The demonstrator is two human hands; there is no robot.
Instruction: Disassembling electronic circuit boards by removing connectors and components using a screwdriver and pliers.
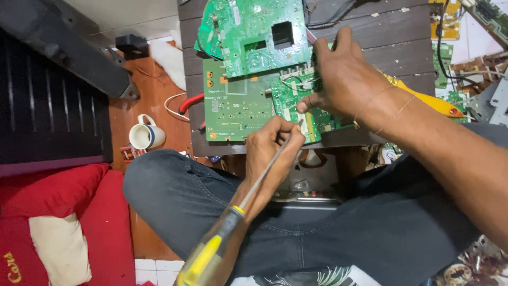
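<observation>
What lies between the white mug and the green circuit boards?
In the head view, a red-handled tool and a white wire lie between the mug and the boards.

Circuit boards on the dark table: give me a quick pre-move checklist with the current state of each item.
1. Left hand grips the screwdriver: ok.
2. Screwdriver tip seated on the small green board: cannot tell, hidden by fingers.
3. Right hand steadies that board: ok.
4. Large green board lies flat on the table: ok.
5. Top board overlaps the work area: not ok.
6. Mug away from the boards: ok.
</observation>
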